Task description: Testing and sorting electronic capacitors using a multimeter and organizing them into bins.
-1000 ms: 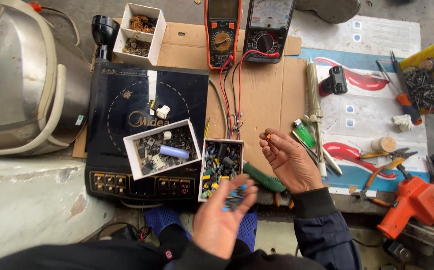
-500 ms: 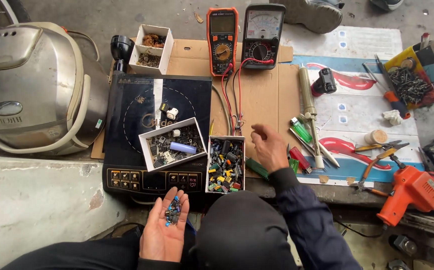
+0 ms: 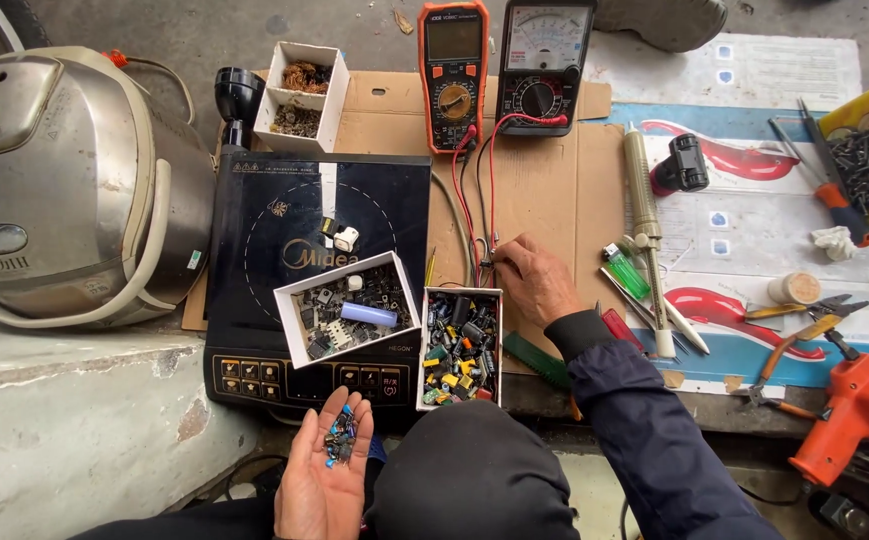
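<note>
My left hand (image 3: 322,480) lies palm up low in the head view, cupping several small electronic parts (image 3: 340,436). Just above it stands a white box (image 3: 420,350) full of coloured components. My right hand (image 3: 534,282) rests on the cardboard (image 3: 554,180) beside that box. Its fingertips are pinched together at the ends of the red and black test leads (image 3: 476,215), on something too small to make out. The leads run up to an orange digital meter (image 3: 454,75) and a black analog meter (image 3: 544,65).
A black induction cooktop (image 3: 284,220) carries a second white parts box (image 3: 289,297). A steel rice cooker (image 3: 64,190) sits at the left. On the right lie a solder sucker (image 3: 644,200), a green lighter (image 3: 626,270), pliers (image 3: 804,322) and an orange power tool (image 3: 859,410). My dark knee (image 3: 464,480) fills the bottom middle.
My left hand has drawn back from the component box toward my lap with parts in its palm. My right hand has come down onto the cardboard, to the test lead ends.
</note>
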